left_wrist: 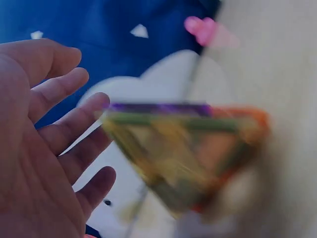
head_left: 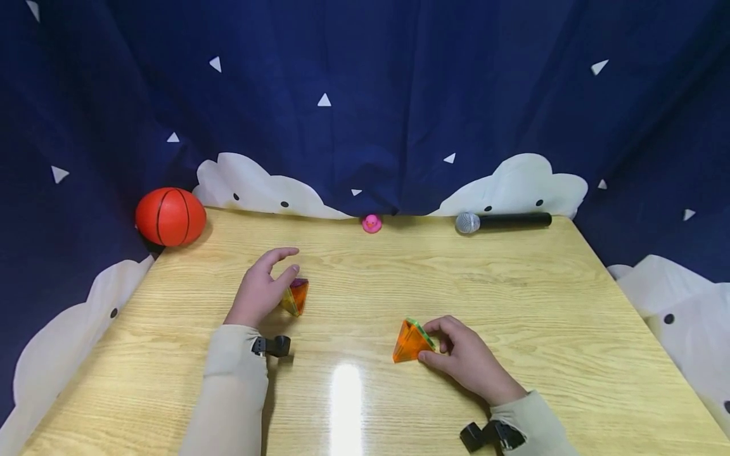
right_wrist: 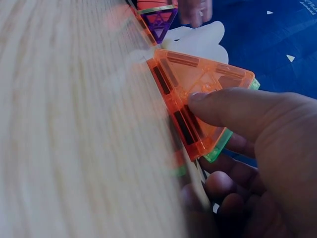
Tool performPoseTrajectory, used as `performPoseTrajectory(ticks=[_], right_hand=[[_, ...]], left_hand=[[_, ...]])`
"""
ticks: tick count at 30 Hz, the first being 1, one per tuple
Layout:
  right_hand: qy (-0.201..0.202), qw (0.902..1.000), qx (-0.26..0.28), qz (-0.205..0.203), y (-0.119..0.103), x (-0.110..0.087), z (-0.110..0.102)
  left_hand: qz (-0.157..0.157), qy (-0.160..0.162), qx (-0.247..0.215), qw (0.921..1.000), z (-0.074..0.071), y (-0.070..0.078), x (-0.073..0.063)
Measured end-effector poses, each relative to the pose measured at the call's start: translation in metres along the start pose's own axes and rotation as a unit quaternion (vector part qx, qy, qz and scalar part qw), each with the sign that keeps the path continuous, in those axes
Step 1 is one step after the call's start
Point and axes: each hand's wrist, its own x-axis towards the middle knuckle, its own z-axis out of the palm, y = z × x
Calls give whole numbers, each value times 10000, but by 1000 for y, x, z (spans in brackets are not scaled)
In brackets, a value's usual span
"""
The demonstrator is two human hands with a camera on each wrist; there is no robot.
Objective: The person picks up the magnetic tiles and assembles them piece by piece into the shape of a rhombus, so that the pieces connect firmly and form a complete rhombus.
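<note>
On the left of the table a small pyramid of see-through magnetic tiles (head_left: 298, 299) in orange, purple and yellow stands beside my left hand (head_left: 259, 294). That hand's fingers are spread and loosely bent, holding nothing; in the left wrist view the fingertips come right at an upper corner of the blurred tile pyramid (left_wrist: 183, 158). My right hand (head_left: 467, 361) pinches a second tile pyramid (head_left: 412, 343), orange with a green side, near the table surface. The right wrist view shows the thumb on its orange face (right_wrist: 190, 69) and fingers behind the green tile.
A red ball (head_left: 171, 216) sits at the far left corner of the wooden table (head_left: 365, 285). Along the back edge are a pink rubber duck (head_left: 372, 223) and a black microphone (head_left: 513, 220). A dark blue curtain (head_left: 365, 126) with clouds hangs around the table.
</note>
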Motion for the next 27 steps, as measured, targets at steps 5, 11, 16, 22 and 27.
performPoseTrajectory(ticks=[5,11,16,22,27], right_hand=[[-20,9999,114,18,1,-1,0],[4,9999,132,-37,2,-1,1],[-5,10000,84,-50,3,0,1],[-21,10000,71,-42,4,1,1],[-18,9999,90,-41,3,0,1]], left_hand=[[-456,-459,-101,9979,13,-20,2],[-478,-747,158,9959,19,-30,1],[-408,-985,183,9941,12,-32,0],[-540,-1310,84,9899,-2,-36,-3],[-665,-1455,-11,9871,-8,-38,-3]])
